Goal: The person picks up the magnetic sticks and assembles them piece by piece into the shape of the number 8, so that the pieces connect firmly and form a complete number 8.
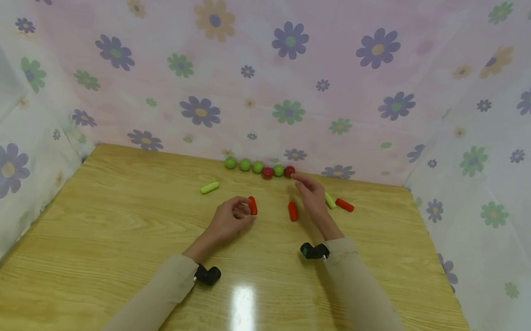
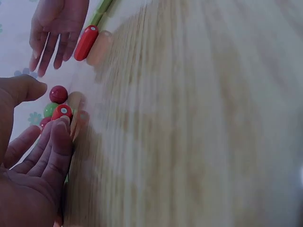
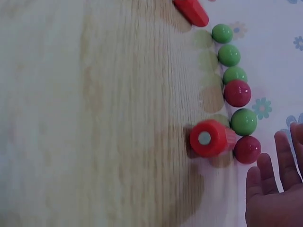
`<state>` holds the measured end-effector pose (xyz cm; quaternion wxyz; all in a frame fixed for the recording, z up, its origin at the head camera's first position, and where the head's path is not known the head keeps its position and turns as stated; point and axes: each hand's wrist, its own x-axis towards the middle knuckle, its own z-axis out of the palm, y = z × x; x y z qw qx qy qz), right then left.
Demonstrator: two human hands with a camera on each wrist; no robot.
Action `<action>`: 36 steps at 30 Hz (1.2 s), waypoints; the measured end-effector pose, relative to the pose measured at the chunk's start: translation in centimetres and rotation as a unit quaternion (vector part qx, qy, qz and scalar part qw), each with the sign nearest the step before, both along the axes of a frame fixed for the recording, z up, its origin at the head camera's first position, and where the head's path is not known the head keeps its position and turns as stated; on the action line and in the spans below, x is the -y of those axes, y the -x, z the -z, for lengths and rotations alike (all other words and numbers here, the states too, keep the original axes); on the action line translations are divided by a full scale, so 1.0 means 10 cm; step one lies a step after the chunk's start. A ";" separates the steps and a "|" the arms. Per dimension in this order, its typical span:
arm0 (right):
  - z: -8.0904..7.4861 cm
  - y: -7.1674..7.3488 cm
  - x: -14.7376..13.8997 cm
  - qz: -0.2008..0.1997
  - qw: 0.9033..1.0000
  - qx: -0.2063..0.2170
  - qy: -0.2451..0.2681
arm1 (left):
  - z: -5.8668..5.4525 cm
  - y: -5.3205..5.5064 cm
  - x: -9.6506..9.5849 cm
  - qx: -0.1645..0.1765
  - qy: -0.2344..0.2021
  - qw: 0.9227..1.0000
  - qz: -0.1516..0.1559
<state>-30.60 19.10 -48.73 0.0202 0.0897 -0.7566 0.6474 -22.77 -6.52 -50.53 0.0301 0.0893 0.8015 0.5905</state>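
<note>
My left hand point(image 1: 232, 218) is beside a short red stick point(image 1: 253, 206), with thumb and fingers apart. In the left wrist view, the stick's dotted end point(image 2: 62, 111) shows just past the fingertips. My right hand point(image 1: 312, 196) reaches to the back of the table, fingers extended, fingertips close to a dark red ball point(image 1: 289, 172). The right wrist view has that ball point(image 3: 247, 150) just beyond the fingers of the right hand point(image 3: 277, 191). Another red stick point(image 1: 292, 211) lies on the table between the hands.
Several green balls point(image 1: 245, 165) and a second dark red ball point(image 1: 267, 173) line the table's back edge against a flowered cloth point(image 1: 265, 79). A yellow-green stick point(image 1: 209, 187) lies to the left. Right of the right hand are another yellow-green stick point(image 1: 330, 200) and a red stick point(image 1: 345, 205).
</note>
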 end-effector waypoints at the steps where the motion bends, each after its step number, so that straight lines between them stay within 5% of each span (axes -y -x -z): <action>1: -0.01 0.01 0.00 -0.006 1.000 0.001 -0.012 | 0.00 0.01 -0.01 -0.001 0.002 1.000 -0.005; 10: -0.08 0.20 0.03 -0.039 0.994 -0.002 -0.101 | 0.00 0.11 -0.09 0.003 0.000 0.999 -0.052; 18: -0.21 0.31 0.09 -0.068 0.985 -0.054 -0.152 | 0.00 0.15 -0.19 -0.011 0.076 0.994 -0.079; 23: -0.17 0.40 0.13 -0.061 0.976 -0.068 -0.199 | 0.00 0.16 -0.21 -0.013 0.105 0.991 -0.076; 27: -0.10 0.46 0.14 -0.046 0.957 -0.090 -0.273 | -0.01 0.15 -0.20 -0.015 0.111 0.991 -0.070; 36: 0.06 0.50 0.06 -0.012 0.960 -0.081 -0.267 | -0.01 0.16 -0.18 -0.023 0.114 0.990 -0.085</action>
